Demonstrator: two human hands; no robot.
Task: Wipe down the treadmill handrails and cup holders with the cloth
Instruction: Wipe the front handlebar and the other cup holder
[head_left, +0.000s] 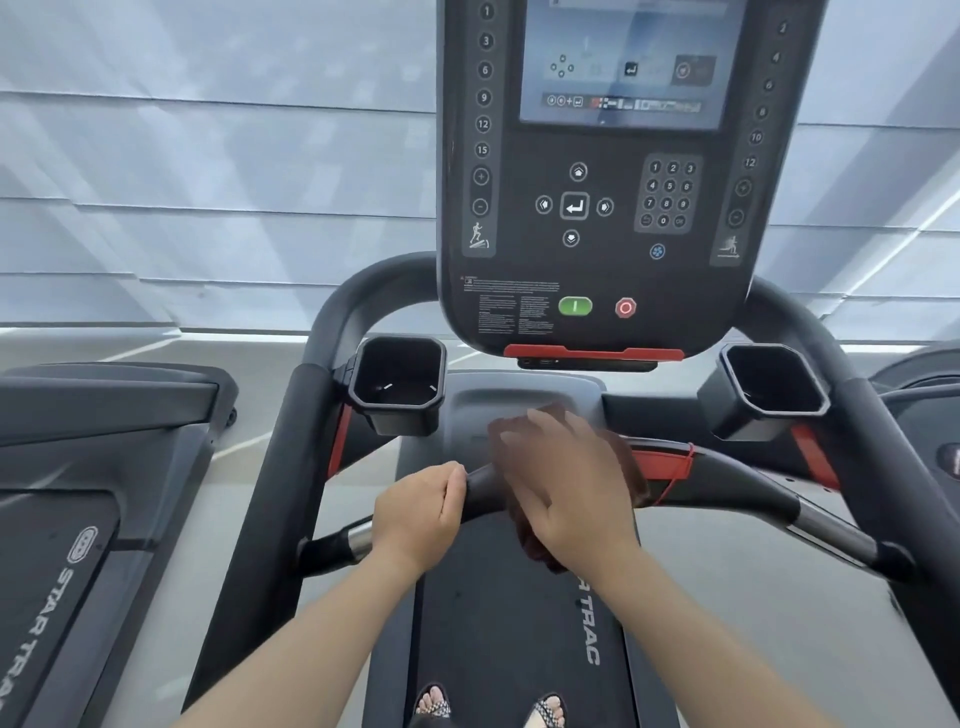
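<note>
left hand (421, 514) grips handrail (727, 483), right hand (566, 483) presses cloth (537, 545)

Right hand (566, 483): motion-blurred, fingers indistinct.
Cloth (638, 467): dark reddish, mostly hidden under that hand.
Front handrail (727, 478): middle stretch covered by hand and cloth.
Console screen (623, 67): top cut off, contents unreadable.
Warning label (511, 310): print too small to read.
Neighbouring treadmill (78, 493): cropped at left edge.
Sandalled feet (434, 702): cropped at bottom.
</note>
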